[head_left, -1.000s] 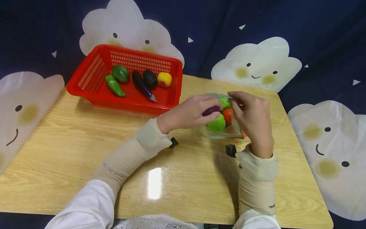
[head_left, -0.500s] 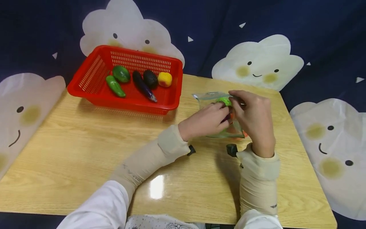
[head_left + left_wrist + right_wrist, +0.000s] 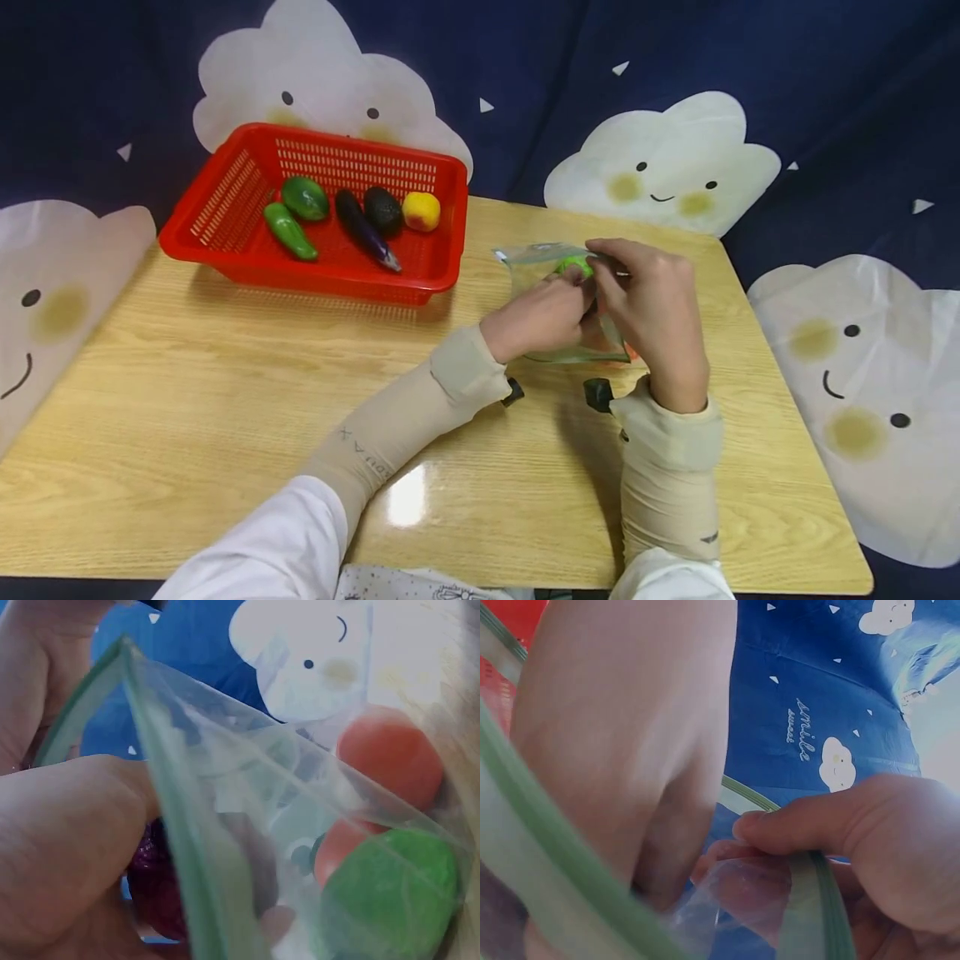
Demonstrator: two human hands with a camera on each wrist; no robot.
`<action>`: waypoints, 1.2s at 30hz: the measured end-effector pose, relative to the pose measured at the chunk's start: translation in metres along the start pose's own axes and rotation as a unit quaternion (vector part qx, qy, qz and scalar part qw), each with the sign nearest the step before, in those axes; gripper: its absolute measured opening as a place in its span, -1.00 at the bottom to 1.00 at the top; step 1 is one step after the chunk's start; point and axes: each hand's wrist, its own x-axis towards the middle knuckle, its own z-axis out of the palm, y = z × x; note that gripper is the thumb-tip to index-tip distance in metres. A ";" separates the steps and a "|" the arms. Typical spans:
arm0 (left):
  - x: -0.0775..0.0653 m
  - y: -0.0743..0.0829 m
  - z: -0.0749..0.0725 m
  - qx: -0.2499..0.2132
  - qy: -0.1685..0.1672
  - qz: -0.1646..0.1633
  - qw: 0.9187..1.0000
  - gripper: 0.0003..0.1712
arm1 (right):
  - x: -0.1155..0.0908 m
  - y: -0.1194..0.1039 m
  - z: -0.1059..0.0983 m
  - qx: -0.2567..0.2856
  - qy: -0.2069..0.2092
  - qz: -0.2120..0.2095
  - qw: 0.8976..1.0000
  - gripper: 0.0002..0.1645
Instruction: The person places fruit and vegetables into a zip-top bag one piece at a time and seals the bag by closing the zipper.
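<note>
My left hand (image 3: 538,319) reaches into the mouth of a clear zip bag (image 3: 573,357) with a green seal strip. In the left wrist view its thumb and fingers hold a glossy dark purple piece of produce (image 3: 155,900), whose exact kind I cannot tell. Deeper in the bag lie a round orange-red piece (image 3: 390,759) and a green one (image 3: 390,892), blurred by the plastic. My right hand (image 3: 660,312) pinches the bag's rim at its right side, thumb against fingers, as the right wrist view shows. The left fingertips are hidden from the head view.
A red basket (image 3: 322,279) stands at the back left. In it lie a green pepper (image 3: 290,232), a green oval fruit (image 3: 306,198), an eggplant (image 3: 366,229), a dark avocado (image 3: 382,211) and a yellow fruit (image 3: 422,212). Cloud-patterned cloth borders the wooden table (image 3: 247,467).
My left hand has moved right and down into the bag, carrying the purple piece inside, where the head view no longer shows it. The right hand keeps its hold on the rim.
</note>
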 end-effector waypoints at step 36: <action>-0.043 -0.026 -0.063 -0.053 0.089 0.170 0.980 -0.74 | 0.000 0.000 0.001 -0.019 0.000 -0.005 1.000 -0.77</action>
